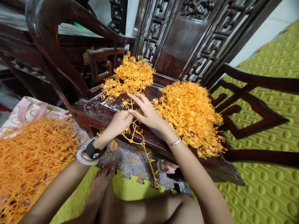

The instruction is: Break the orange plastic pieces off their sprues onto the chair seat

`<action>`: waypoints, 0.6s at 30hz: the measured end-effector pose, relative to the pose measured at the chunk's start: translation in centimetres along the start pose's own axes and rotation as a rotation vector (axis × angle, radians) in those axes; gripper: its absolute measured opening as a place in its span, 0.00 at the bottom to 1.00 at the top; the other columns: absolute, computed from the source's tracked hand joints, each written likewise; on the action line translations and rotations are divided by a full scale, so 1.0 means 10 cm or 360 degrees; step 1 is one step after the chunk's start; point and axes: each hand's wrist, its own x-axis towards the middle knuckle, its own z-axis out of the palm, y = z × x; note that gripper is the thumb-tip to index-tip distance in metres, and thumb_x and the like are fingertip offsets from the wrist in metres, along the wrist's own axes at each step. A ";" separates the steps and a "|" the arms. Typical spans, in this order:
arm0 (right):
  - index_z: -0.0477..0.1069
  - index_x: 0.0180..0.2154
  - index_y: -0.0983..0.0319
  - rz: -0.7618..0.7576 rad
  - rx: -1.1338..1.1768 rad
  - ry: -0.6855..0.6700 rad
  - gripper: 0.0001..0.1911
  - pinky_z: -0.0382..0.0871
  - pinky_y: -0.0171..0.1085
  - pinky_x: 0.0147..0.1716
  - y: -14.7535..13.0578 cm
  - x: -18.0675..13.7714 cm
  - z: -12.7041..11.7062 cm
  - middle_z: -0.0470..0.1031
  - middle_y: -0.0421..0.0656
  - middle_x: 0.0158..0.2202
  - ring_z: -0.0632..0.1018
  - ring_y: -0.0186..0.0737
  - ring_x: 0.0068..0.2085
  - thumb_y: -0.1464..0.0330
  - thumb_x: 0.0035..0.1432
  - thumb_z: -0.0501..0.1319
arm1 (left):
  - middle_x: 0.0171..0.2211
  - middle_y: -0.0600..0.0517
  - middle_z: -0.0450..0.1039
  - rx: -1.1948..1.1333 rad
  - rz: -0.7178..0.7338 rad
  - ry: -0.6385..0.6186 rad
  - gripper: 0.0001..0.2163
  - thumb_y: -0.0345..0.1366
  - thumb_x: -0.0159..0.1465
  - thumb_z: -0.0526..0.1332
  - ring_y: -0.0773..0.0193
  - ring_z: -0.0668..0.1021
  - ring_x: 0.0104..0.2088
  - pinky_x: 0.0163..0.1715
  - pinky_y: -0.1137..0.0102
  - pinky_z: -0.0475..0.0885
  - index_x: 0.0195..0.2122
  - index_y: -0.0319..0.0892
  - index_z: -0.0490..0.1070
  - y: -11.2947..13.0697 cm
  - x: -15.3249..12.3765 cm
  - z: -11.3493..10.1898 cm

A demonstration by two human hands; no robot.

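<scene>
An orange branched plastic strand [143, 143] hangs from the fingers of my left hand [121, 122], which are closed on its upper part. Its lower end dangles past the front edge of the chair seat. Close beside it, my right hand [147, 112] has its fingers stretched out and apart, with the thumb near the left fingertips. A small spiky orange flower piece [125, 103] shows just left of the right fingers. Beyond my hands, a heap of orange flower pieces [135, 73] lies on the seat. Another, larger pile [189, 113] of them is at the right.
The dark wooden chair seat [90, 109] has carved armrests on both sides. At lower left, a tangled mass of orange strands [35, 161] lies by a white bag with pink handles [29, 109]. Yellow-green foam mats [263, 155] and speckled flooring are below.
</scene>
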 end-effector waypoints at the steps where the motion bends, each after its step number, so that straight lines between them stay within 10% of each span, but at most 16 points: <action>1: 0.60 0.56 0.55 -0.0034 -0.0020 -0.0017 0.19 0.59 0.51 0.57 0.00 0.01 0.00 0.60 0.48 0.58 0.62 0.48 0.58 0.62 0.65 0.50 | 0.14 0.57 0.56 0.0064 0.0002 -0.0002 0.20 0.42 0.64 0.47 0.71 0.59 0.17 0.21 0.72 0.52 0.15 0.42 0.54 0.01 0.00 0.00; 8: 0.65 0.35 0.61 -0.0066 0.0217 0.0035 0.05 0.65 0.42 0.46 0.05 0.04 0.01 0.70 0.44 0.38 0.70 0.41 0.43 0.67 0.63 0.54 | 0.15 0.57 0.57 0.0336 0.0127 -0.0021 0.19 0.39 0.64 0.49 0.70 0.61 0.19 0.23 0.71 0.51 0.16 0.41 0.56 0.06 -0.03 -0.01; 18: 0.68 0.38 0.62 0.0599 0.1075 0.0268 0.10 0.68 0.37 0.36 0.05 0.06 0.08 0.73 0.40 0.31 0.74 0.35 0.33 0.69 0.51 0.62 | 0.18 0.56 0.61 0.0483 0.0247 -0.0057 0.17 0.40 0.67 0.49 0.68 0.64 0.21 0.25 0.72 0.51 0.23 0.41 0.66 0.03 -0.06 0.00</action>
